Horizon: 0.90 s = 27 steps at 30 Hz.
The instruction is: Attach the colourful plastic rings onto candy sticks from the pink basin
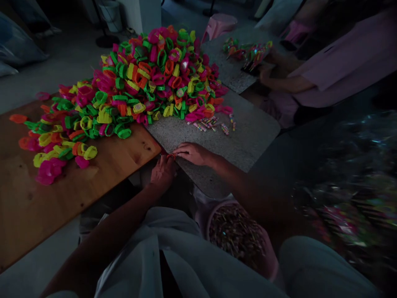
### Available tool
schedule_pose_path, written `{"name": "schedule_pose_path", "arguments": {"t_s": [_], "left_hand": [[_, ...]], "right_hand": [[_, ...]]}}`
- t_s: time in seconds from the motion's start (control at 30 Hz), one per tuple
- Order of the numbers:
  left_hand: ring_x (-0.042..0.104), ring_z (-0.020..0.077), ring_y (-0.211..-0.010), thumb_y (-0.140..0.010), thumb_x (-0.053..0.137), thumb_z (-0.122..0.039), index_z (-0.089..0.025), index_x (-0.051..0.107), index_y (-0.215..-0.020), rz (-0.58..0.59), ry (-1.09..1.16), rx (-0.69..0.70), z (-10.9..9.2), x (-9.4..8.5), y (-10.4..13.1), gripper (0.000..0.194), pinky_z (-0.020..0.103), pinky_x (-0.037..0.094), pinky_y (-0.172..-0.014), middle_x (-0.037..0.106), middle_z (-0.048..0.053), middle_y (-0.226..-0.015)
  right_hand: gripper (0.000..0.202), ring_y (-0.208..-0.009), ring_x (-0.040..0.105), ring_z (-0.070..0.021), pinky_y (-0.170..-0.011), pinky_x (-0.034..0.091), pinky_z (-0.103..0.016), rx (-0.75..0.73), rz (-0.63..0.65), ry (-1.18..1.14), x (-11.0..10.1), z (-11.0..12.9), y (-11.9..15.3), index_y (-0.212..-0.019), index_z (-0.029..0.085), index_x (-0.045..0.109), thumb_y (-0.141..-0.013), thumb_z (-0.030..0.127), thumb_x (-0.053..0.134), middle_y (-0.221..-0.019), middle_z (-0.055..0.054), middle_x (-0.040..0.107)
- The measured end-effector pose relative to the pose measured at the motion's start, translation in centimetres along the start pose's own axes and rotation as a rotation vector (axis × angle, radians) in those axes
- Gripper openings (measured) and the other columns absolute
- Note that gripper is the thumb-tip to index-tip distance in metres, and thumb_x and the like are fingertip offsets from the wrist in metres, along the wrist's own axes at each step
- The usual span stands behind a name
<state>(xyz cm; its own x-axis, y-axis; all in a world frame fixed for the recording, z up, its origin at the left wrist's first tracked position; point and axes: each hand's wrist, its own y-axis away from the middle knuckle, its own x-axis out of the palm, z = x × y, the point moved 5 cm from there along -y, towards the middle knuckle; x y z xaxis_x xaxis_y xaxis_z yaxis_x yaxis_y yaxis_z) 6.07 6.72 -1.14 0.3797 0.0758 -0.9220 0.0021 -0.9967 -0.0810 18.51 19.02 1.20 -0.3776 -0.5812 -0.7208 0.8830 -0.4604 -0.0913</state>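
Observation:
My left hand (163, 170) is at the corner where the two tabletops meet, its fingers closed on a small orange plastic toy watch (171, 156). From the right, my right hand (195, 154) reaches over the grey tabletop. Its fingertips are pressed together against the orange piece, and whatever they pinch is too small to make out. Beyond my hands rises a big heap of neon toy watches (145, 78) in pink, green, yellow and orange. Several small wrapped candy sticks (207, 123) lie at the heap's right foot.
A wooden tabletop (93, 186) adjoins the speckled grey tabletop (248, 128). Below its edge, by my legs, stands a pink bucket (271, 252) full of small wrapped pieces. A co-worker in pink (350, 58) sits at right, handling colourful pieces. Clear plastic bags (356, 198) fill the right side.

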Motion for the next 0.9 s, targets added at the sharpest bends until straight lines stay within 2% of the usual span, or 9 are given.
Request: {"name": "schedule_pose_path", "arguments": {"t_s": [0.27, 0.43, 0.63, 0.9], "left_hand": [[0.062, 0.0307, -0.110, -0.107, 0.047, -0.026, -0.021, 0.061, -0.135, 0.098, -0.041, -0.069, -0.5, -0.3, -0.1, 0.031, 0.037, 0.056, -0.079, 0.060, 0.015, -0.118], [0.062, 0.0291, -0.108, -0.107, 0.047, -0.028, -0.022, 0.063, -0.127, 0.106, -0.059, -0.088, -0.7, -0.8, -0.2, 0.026, 0.036, 0.055, -0.078, 0.060, 0.014, -0.116], [0.060, 0.0293, -0.115, -0.109, 0.041, -0.030, -0.022, 0.062, -0.132, 0.221, -0.113, -0.129, -0.8, -1.2, -0.4, 0.032, 0.037, 0.057, -0.083, 0.058, 0.014, -0.124], [0.058, 0.0292, -0.119, -0.110, 0.040, -0.031, -0.022, 0.060, -0.137, 0.267, -0.114, -0.121, -0.7, -1.5, -0.3, 0.035, 0.038, 0.056, -0.087, 0.057, 0.014, -0.127]], "right_hand": [[0.031, -0.108, 0.066, -0.0219, -0.100, 0.052, -0.038, -0.066, 0.026, 0.083, 0.6, 0.0, 0.1, -0.125, 0.024, 0.079, -0.107, 0.025, 0.054, -0.114, -0.009, 0.075], [0.031, -0.108, 0.066, -0.0226, -0.100, 0.052, -0.039, -0.094, -0.041, 0.094, 0.8, -0.1, 0.4, -0.126, 0.024, 0.079, -0.108, 0.026, 0.054, -0.114, -0.010, 0.075], [0.030, -0.105, 0.067, -0.0219, -0.098, 0.054, -0.040, -0.146, -0.088, 0.067, 1.1, -0.3, 0.4, -0.126, 0.026, 0.079, -0.109, 0.027, 0.054, -0.113, -0.010, 0.076], [0.030, -0.103, 0.067, -0.0220, -0.094, 0.054, -0.039, -0.209, -0.084, 0.088, 1.1, -0.4, 0.2, -0.123, 0.025, 0.079, -0.109, 0.027, 0.053, -0.110, -0.010, 0.076]]}}
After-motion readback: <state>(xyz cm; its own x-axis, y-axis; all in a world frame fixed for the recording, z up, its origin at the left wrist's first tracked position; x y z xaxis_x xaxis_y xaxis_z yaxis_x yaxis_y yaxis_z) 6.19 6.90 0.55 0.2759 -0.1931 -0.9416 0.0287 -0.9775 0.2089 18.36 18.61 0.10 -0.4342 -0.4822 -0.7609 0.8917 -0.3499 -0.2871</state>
